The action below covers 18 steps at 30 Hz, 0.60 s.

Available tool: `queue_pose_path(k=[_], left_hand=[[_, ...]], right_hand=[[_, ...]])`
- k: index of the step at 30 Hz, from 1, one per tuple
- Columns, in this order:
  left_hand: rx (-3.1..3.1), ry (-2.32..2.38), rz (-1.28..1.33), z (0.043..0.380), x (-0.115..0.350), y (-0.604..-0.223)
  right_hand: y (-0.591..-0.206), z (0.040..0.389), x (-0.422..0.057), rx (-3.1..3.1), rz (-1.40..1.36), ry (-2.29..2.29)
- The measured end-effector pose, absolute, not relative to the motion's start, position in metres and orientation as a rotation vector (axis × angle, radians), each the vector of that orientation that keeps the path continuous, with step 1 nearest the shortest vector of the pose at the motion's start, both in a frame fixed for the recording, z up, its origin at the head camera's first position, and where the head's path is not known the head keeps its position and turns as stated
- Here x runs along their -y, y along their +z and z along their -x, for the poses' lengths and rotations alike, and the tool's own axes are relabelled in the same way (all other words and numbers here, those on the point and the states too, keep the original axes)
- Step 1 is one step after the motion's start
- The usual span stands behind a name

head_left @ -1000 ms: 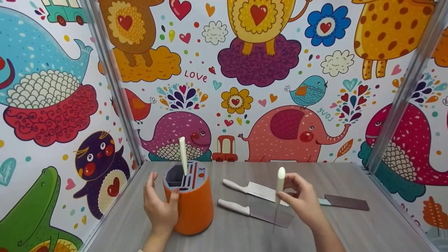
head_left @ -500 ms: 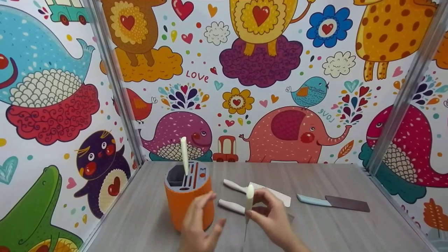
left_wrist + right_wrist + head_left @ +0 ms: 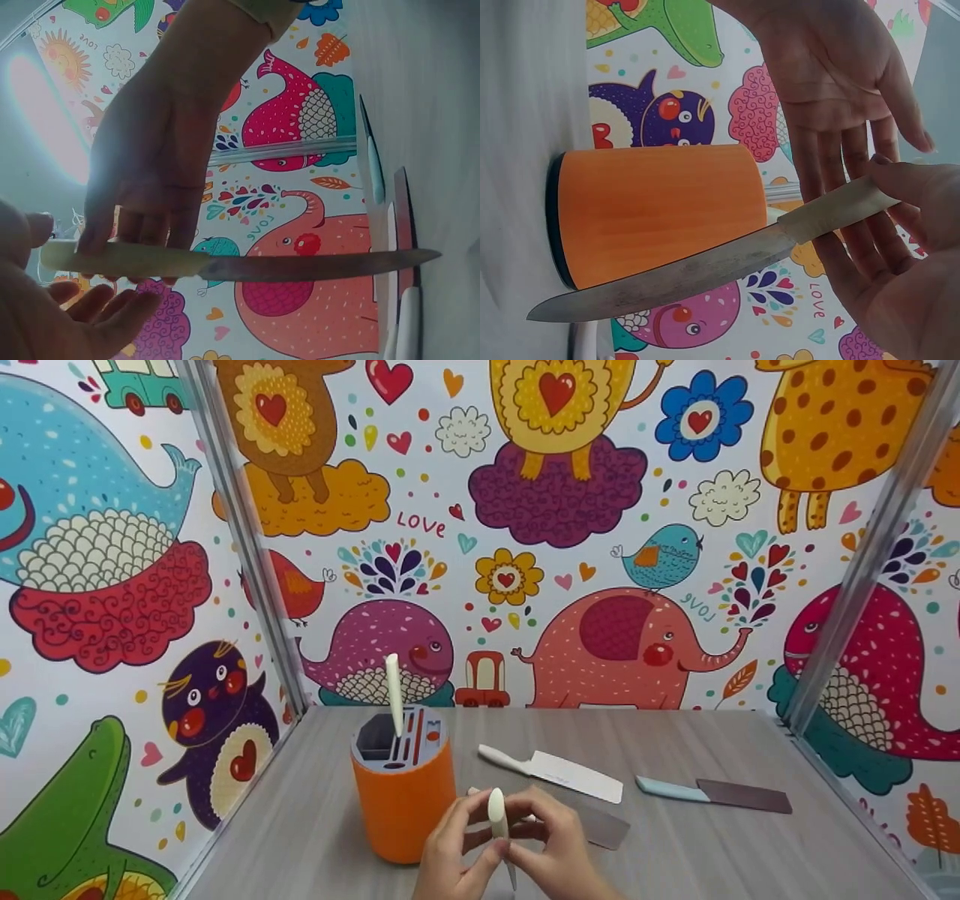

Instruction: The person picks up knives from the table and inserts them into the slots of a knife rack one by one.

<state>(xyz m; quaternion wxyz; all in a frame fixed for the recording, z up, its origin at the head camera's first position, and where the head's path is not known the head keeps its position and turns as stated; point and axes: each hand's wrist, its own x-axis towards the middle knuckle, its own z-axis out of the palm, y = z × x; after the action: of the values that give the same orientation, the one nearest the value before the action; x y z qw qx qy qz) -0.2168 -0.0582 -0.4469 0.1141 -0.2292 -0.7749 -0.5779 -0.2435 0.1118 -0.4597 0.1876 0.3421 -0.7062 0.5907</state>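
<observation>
My right hand (image 3: 561, 847) pinches the cream handle of a kitchen knife (image 3: 496, 811), thumb on one side and fingers on the other. Its bare, pointed blade (image 3: 675, 276) hangs downward, over the table near its front. Close against the same handle is my left hand (image 3: 450, 847); in the right wrist view its fingers stretch out behind the handle while its thumb stands apart from it. Just left of both hands stands an orange knife block (image 3: 405, 810), upright, with a grey slotted top. Another cream-handled knife (image 3: 394, 694) stands in that top.
Behind my hands lies a white-handled cleaver (image 3: 574, 776) flat on the grey table (image 3: 300, 825). A second cleaver (image 3: 607, 829) lies nearer, partly hidden by my hands. Farther right is a knife with a light blue handle (image 3: 671, 790) and dark blade. Patterned walls enclose the table.
My right hand has carried the knife left and nearer to me. My left hand has left the knife block's side and come right, to the knife's handle.
</observation>
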Motion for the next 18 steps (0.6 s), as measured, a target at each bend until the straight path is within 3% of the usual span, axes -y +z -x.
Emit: queue_pose_path(k=[11,18], left_hand=[[2.124,-1.476,0.681,0.220,0.055,-0.460],[2.230,-1.690,0.559,0.220,0.059,-0.450]], right_hand=[[-0.474,0.245,-0.104,1.882,-1.013,1.538],[-0.470,0.249,-0.110,1.885,-0.979,1.653]])
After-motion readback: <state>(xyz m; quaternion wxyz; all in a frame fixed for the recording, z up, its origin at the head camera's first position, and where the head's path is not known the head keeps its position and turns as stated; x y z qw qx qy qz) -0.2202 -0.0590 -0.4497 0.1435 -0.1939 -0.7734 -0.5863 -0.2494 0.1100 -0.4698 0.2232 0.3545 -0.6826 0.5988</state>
